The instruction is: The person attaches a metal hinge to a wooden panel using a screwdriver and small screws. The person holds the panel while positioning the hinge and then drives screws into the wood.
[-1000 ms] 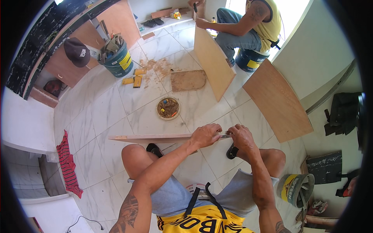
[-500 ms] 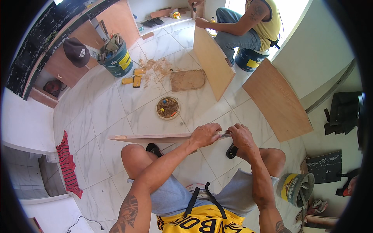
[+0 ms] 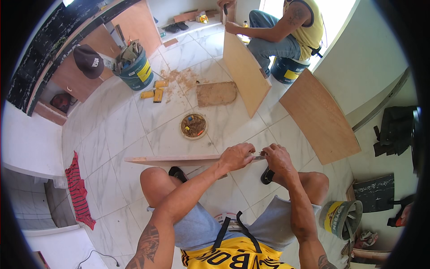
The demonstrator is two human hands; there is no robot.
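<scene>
On the near side of the round tub (image 3: 194, 126), the wooden board (image 3: 179, 159) stands edge-up, virtually unmoved from half a second ago! Nearer and rightward of that tub, the left hand (image 3: 237, 156) clasps the board's edge; the right hand (image 3: 278, 158) bunches at a metal piece (image 3: 259, 157), pinch impossible to confirm. Steady work, apparently, no fresh step.

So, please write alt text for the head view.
A person's left hand and right hand, close together at the right end of a pale board seen edge-on. Beyond: a round container on the tiled floor and a co-worker holding a panel.
</scene>
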